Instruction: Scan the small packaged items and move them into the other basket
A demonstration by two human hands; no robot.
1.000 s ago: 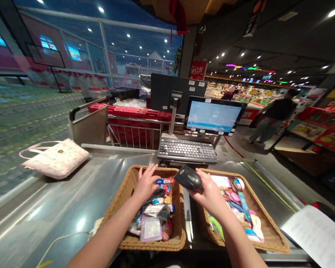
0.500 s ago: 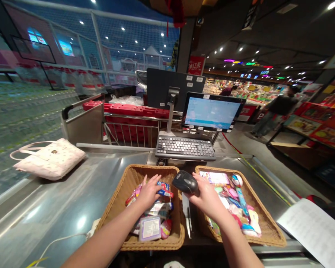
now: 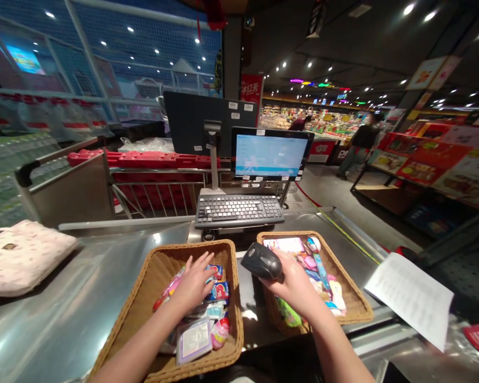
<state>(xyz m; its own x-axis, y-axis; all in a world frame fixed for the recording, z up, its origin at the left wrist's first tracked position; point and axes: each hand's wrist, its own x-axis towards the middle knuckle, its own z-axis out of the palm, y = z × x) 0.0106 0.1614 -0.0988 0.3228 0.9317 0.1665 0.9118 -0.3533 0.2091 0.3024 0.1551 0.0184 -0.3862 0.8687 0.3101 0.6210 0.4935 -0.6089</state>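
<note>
My left hand (image 3: pixel 195 283) reaches into the left wicker basket (image 3: pixel 237 298), palm down over the goods with its fingers spread. Beside its fingertips lie blue-and-red packets (image 3: pixel 219 291); whether it touches them I cannot tell. A clear flat case with a pale label (image 3: pixel 194 340) and a pink rounded package (image 3: pixel 220 332) rest nearer to me. My right hand (image 3: pixel 293 282) is closed round a black handheld barcode scanner (image 3: pixel 261 260), whose head points left between the baskets. Behind that hand, the right wicker basket (image 3: pixel 365 311) holds several colourful small goods, partly covered by my forearm.
A keyboard (image 3: pixel 239 209) and a lit screen (image 3: pixel 271 154) stand beyond the baskets. The pink-white handbag (image 3: pixel 27 255) sits on the metal counter at left. Printed paper sheets (image 3: pixel 411 298) lie at right. A person (image 3: pixel 359 141) stands in the far aisle.
The view has turned to the right, so the counter things appear farther left. My left hand's fingers lie flatter and more of the blue-and-red packets shows. The scanner stays in my right hand.
</note>
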